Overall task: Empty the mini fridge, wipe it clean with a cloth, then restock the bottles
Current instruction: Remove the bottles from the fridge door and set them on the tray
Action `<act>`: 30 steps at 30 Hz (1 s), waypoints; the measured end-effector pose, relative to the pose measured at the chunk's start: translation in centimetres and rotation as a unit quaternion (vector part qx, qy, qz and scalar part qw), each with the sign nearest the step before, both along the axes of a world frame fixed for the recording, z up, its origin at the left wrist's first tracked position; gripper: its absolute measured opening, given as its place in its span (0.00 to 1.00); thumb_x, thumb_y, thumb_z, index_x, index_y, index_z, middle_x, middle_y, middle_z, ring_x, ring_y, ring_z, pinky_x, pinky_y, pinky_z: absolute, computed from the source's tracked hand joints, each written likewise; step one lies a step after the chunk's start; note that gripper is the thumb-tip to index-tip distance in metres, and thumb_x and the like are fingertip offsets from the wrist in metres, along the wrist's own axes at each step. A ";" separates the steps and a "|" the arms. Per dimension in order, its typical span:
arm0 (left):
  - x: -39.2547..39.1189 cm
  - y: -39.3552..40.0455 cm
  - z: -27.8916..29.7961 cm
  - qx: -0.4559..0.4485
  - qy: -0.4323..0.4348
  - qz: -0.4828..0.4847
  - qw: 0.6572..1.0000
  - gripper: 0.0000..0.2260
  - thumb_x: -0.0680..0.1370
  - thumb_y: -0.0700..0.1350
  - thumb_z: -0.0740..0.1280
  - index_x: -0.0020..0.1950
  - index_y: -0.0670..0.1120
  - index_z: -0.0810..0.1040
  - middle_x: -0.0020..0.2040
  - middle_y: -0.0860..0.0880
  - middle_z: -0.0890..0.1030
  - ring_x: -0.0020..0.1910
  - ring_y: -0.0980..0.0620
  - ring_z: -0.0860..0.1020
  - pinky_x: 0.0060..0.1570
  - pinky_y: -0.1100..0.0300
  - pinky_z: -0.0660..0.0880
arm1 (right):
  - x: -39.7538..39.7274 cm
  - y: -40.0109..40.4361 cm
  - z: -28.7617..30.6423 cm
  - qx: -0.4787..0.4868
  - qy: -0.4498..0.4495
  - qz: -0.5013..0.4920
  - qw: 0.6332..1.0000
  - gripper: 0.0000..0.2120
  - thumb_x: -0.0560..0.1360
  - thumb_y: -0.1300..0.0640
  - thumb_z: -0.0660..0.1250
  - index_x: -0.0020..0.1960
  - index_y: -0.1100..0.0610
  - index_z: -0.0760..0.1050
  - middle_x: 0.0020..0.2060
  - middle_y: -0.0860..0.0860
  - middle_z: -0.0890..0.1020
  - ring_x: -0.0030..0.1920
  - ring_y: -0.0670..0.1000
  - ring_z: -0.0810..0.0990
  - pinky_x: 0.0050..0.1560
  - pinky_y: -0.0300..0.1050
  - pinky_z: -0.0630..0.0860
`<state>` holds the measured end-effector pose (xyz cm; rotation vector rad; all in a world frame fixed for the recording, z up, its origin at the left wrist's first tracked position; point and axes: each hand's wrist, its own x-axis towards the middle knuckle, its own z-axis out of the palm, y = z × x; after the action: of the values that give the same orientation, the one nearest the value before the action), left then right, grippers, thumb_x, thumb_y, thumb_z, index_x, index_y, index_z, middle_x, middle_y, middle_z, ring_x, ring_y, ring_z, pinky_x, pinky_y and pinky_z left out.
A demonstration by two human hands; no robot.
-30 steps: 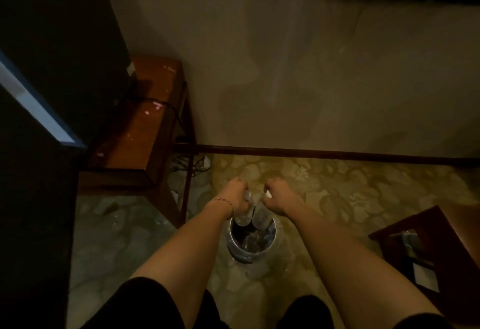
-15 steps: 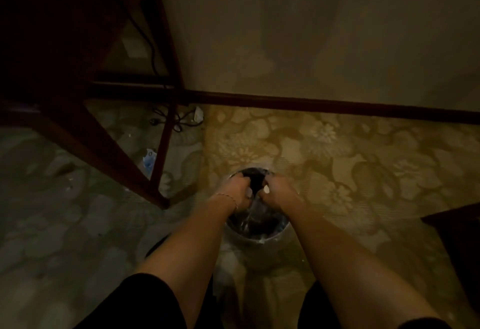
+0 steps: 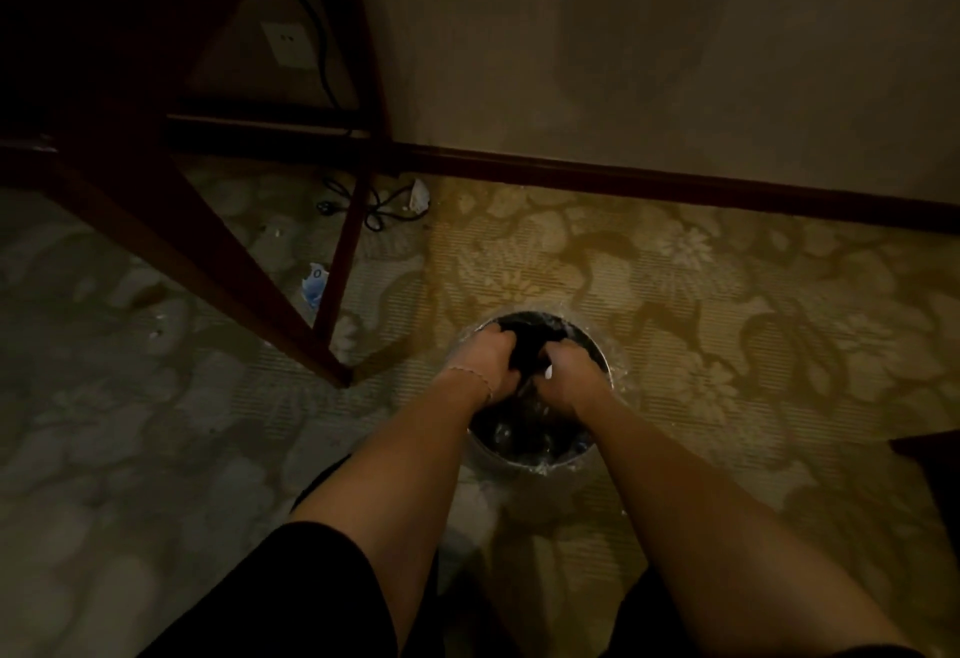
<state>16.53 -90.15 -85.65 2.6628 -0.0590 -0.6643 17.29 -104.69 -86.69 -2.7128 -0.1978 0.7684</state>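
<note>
Both hands are down in the round metal bin (image 3: 597,455) on the carpet: left hand (image 3: 485,364) and right hand (image 3: 569,377) each clenched on a dark bunched thing at the bin's 12 o'clock, prob. the liner or a cloth; can't tell which. Clear bottles (image 3: 519,436) lie inside, toward 6 o'clock. Looks like the emptying/disposal step. Next: prob. let go, withdraw hands w/o tipping the bin. No legible writing or brands.

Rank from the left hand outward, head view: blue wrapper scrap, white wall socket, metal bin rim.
1. Metal bin rim, directly around the left hand.
2. Blue wrapper scrap, on the carpet to the left by the table leg.
3. White wall socket, up on the wall, far left.
</note>
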 end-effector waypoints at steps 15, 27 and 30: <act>-8.9 0.7 34.1 -0.024 -0.011 0.031 0.999 0.19 0.75 0.49 0.69 0.64 0.43 0.74 0.63 0.43 0.72 0.58 0.43 0.75 0.57 0.52 0.74 | -8.1 -2.0 34.9 0.024 0.013 -0.032 0.999 0.18 0.77 0.54 0.67 0.64 0.59 0.73 0.61 0.59 0.74 0.57 0.59 0.76 0.50 0.46 0.72; -12.6 4.7 60.8 0.020 -0.147 -0.031 0.988 0.23 0.77 0.56 0.67 0.67 0.45 0.71 0.65 0.46 0.71 0.62 0.44 0.73 0.60 0.51 0.73 | -14.6 2.1 62.6 0.005 -0.128 -0.020 0.992 0.27 0.78 0.47 0.66 0.73 0.57 0.67 0.69 0.56 0.67 0.66 0.57 0.72 0.65 0.50 0.72; -15.9 5.7 64.8 0.034 -0.167 -0.034 0.985 0.23 0.76 0.58 0.66 0.66 0.46 0.72 0.63 0.46 0.72 0.61 0.45 0.73 0.60 0.50 0.74 | -17.4 3.3 67.1 0.004 -0.163 0.002 0.987 0.25 0.78 0.46 0.64 0.71 0.56 0.68 0.66 0.54 0.68 0.65 0.58 0.73 0.62 0.52 0.74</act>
<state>0.65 -84.48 -20.80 2.8225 -0.2231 -0.2357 -0.11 -101.40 -19.60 -2.8147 -0.2783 0.3184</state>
